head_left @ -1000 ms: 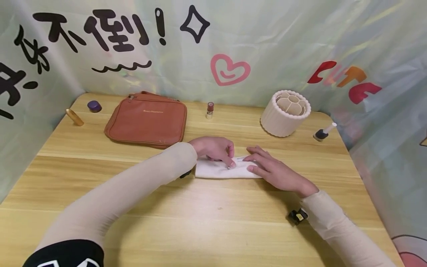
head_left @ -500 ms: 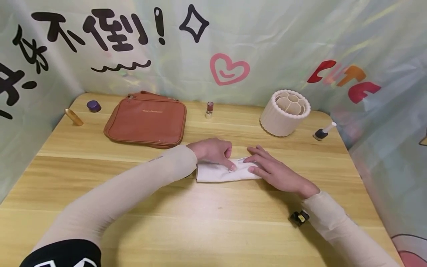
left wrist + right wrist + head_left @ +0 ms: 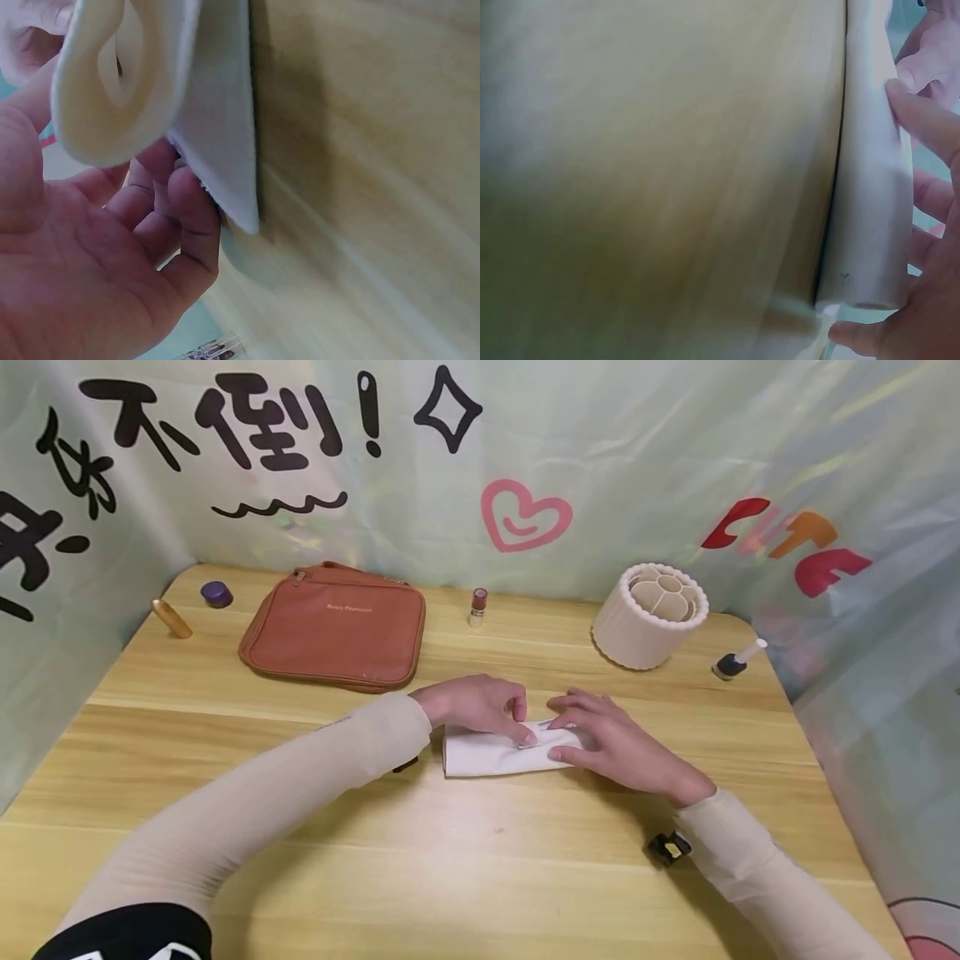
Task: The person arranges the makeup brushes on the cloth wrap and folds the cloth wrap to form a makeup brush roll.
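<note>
A white cloth [image 3: 480, 758], folded into a long soft roll, lies crosswise on the wooden table. My left hand [image 3: 483, 704] bends over its left part, thumb pressed down on the top and fingers curled behind. The left wrist view looks into the roll's looped end [image 3: 124, 146], a flat layer beneath it, with curled fingertips at that layer's edge. At the right end, my right hand [image 3: 618, 743] holds the roll with thumb toward the front and fingers over the back. In the right wrist view one fingertip reaches past the roll's end [image 3: 866, 296].
Behind the cloth lies a reddish-brown zip case [image 3: 337, 631]. A lipstick [image 3: 477, 607] stands at the back, left of a cream ribbed cup-shaped holder [image 3: 641, 625]. Farther right is a nail polish bottle [image 3: 729, 667]. A gold tube [image 3: 172, 619] and purple lidded jar [image 3: 216, 594] stand far left.
The roll's left end and front edge have shifted slightly toward the person. The right fingers have bent more, and the right thumb has slid a little left. The head view has shifted slightly.
</note>
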The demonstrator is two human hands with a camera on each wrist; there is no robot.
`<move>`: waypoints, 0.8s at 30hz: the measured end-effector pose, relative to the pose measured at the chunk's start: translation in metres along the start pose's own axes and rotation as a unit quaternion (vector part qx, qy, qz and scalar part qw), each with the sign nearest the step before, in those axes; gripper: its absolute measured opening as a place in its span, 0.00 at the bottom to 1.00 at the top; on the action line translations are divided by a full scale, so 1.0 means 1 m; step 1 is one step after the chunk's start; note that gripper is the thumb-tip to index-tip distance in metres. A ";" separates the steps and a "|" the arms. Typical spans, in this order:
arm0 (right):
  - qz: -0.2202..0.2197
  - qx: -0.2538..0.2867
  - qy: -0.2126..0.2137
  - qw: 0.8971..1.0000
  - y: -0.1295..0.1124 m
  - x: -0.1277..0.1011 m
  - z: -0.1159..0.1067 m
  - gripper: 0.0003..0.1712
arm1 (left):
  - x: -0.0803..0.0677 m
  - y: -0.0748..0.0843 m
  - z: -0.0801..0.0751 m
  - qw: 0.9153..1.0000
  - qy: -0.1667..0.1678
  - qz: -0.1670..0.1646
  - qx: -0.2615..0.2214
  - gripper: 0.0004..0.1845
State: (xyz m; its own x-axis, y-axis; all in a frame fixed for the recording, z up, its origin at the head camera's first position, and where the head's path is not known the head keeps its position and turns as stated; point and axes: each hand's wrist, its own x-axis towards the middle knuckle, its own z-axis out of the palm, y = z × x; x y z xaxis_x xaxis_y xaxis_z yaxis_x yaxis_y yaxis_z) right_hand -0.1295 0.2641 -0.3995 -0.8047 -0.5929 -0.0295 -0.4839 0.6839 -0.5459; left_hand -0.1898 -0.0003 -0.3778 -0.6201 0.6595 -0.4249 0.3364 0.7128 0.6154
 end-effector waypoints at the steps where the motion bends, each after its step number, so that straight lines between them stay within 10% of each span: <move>1: -0.003 -0.003 0.006 1.000 0.000 0.001 0.000 0.18 | 0.000 0.000 0.000 1.000 0.004 0.000 -0.002 0.20; 13: -0.031 -0.037 0.014 0.999 -0.009 0.014 -0.006 0.09 | -0.004 0.001 0.001 1.000 0.017 -0.005 -0.006 0.19; 24: 0.015 0.062 -0.070 0.996 -0.007 0.027 -0.014 0.04 | -0.006 0.001 0.004 1.000 0.005 -0.010 -0.016 0.20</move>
State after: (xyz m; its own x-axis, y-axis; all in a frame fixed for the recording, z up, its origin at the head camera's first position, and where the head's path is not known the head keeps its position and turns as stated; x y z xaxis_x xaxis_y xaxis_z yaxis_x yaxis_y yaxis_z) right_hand -0.1528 0.2496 -0.3851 -0.7584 -0.6322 -0.1586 -0.4074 0.6498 -0.6417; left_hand -0.1824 -0.0029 -0.3772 -0.6344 0.6420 -0.4306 0.3013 0.7183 0.6270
